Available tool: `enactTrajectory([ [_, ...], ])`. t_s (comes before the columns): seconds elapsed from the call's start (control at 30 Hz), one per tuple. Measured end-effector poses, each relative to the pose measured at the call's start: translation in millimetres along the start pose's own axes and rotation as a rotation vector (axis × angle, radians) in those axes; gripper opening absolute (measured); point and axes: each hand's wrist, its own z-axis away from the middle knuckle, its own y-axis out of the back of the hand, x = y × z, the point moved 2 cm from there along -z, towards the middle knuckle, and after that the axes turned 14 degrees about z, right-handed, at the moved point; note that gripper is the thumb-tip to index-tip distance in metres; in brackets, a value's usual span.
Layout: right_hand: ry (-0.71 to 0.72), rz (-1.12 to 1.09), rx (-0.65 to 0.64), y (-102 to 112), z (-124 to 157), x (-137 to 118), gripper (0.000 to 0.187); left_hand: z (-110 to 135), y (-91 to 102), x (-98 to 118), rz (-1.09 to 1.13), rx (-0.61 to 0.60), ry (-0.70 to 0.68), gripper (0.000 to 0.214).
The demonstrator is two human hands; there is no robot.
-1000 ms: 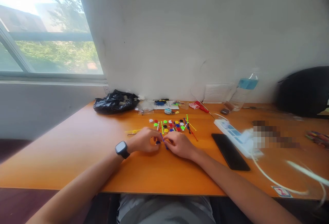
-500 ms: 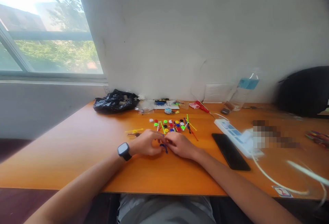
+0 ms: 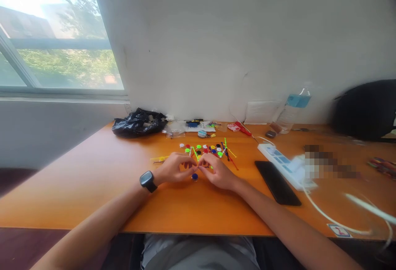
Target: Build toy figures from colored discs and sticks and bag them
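My left hand (image 3: pixel 175 167), with a watch (image 3: pixel 147 181) on its wrist, and my right hand (image 3: pixel 219 173) meet fingertip to fingertip above the table. Thumbs and forefingers pinch a thin blue stick (image 3: pixel 199 166), of which only a small dark bit shows; the rest is hidden by fingers. Just below them a blue disc (image 3: pixel 194 177) lies on the wood, apart from both hands. Beyond the fingers are several coloured discs, among them a green one (image 3: pixel 199 146) and a white one (image 3: pixel 182 145). Yellow sticks (image 3: pixel 159 158) lie left of my left hand.
Thin sticks, one of them red (image 3: pixel 233 163), lie right of the discs. A black phone (image 3: pixel 277 183) and a white power strip (image 3: pixel 284 164) with cables are to the right. At the back stand a black plastic bag (image 3: pixel 139 122) and a bottle (image 3: pixel 293 111).
The blue stick, which stood out below the fingers beside the blue disc, is now mostly hidden between the fingertips. The disc lies uncovered. My hands have shifted slightly up, away from me.
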Motion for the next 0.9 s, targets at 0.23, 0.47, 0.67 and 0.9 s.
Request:
enactTrajectory([
  [0.23,-0.090,-0.146,-0.031,-8.7,0.5,-2.7,0.011,1.0,-5.8,-15.1,-0.083,0.026,0.012,0.019],
  [0.47,-0.108,-0.197,-0.030,-11.6,2.2,1.7,0.009,-1.2,-1.2,-6.8,-0.066,0.012,-0.017,0.022],
  [0.67,-0.121,-0.133,-0.033,-13.3,2.7,7.1,0.013,-2.1,0.6,-2.4,-0.068,-0.019,-0.005,0.018],
  [0.9,-0.175,-0.098,-0.110,-17.1,2.8,10.7,0.020,0.1,0.0,-7.7,-0.098,-0.071,0.036,0.009],
])
